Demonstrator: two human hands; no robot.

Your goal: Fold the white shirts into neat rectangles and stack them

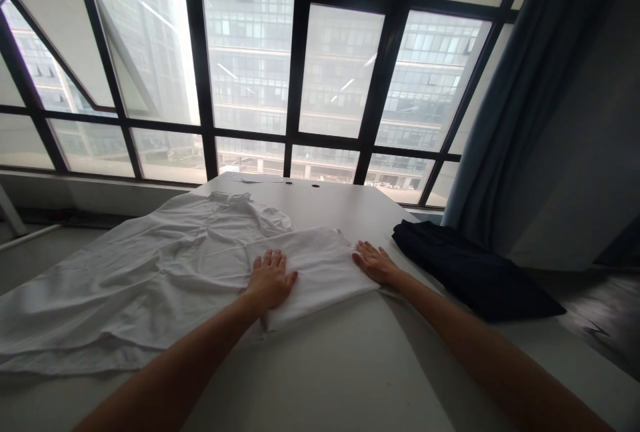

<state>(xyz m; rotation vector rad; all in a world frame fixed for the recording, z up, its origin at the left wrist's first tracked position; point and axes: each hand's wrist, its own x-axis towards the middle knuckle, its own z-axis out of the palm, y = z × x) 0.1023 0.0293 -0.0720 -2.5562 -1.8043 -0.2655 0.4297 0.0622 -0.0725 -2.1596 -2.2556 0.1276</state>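
A white shirt-like garment [165, 265] lies spread and wrinkled across the left side of the white table [330, 205]. Toward the right a smoother, flat section [320, 265] of white cloth extends from it. My left hand [271, 279] rests on this section's left part, palm down, fingers spread. At the section's right end, by its frilly-looking edge, my right hand [376, 263] lies flat with fingers extended. Neither hand grips anything. The cloth under both palms is hidden.
A folded dark navy cloth [475, 272] lies on the right, beside my right forearm. White paper-like sheets [255, 178] sit at the table's far edge. Beyond stand black-framed windows [295, 72], and a blue-grey curtain [505, 112] hangs on the right.
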